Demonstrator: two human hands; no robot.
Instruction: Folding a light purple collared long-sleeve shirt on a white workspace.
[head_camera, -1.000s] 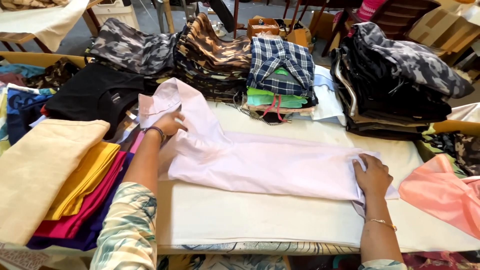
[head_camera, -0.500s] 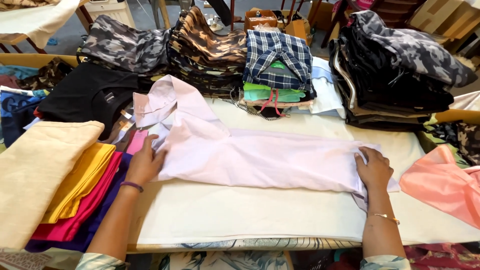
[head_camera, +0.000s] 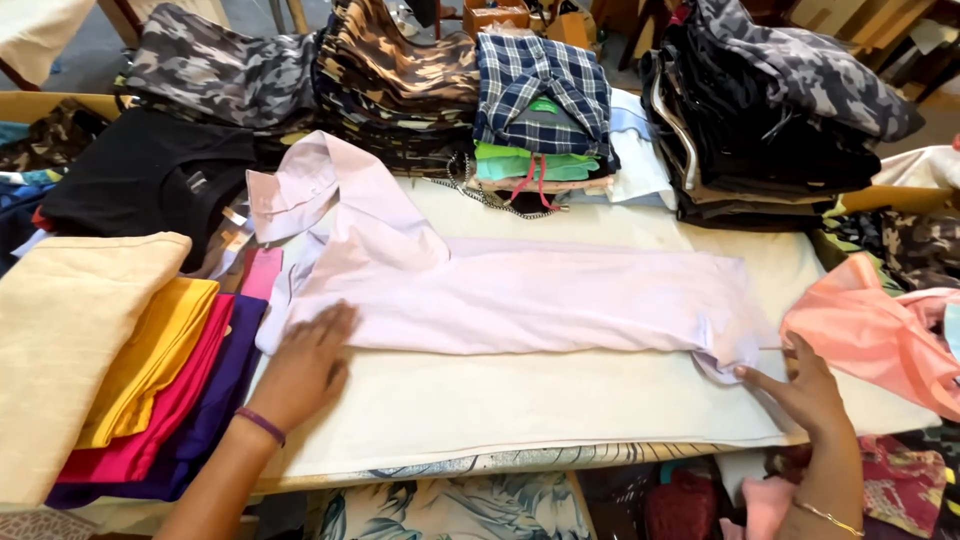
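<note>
Change since half a second ago: the left hand (head_camera: 300, 368) has slid down from the collar end to the near edge of the pale pink shirt (head_camera: 520, 295) and lies flat, fingers spread, palm partly on the cloth and partly on the desk (head_camera: 520, 410). The right hand (head_camera: 805, 390) has come off the shirt's far end; it is open and holds nothing, fingertips just touching the small tucked corner there. Judgement: the long fold is set, and the hands are smoothing rather than gripping.

Shirt position: folded lengthwise into a narrow strip across the middle of the desk, collar and one sleeve angled up at the left end.

Surface: cream padded cover, bare in front of the shirt. Left of it, a stack of folded cloths (head_camera: 120, 360) in beige, yellow, pink and purple. Right, a salmon garment (head_camera: 870, 335). Behind, piles of camouflage clothes (head_camera: 400, 80), a plaid shirt pile (head_camera: 540, 90) and dark garments (head_camera: 770, 120).

Room: wooden furniture legs and floor beyond, little else visible.
</note>
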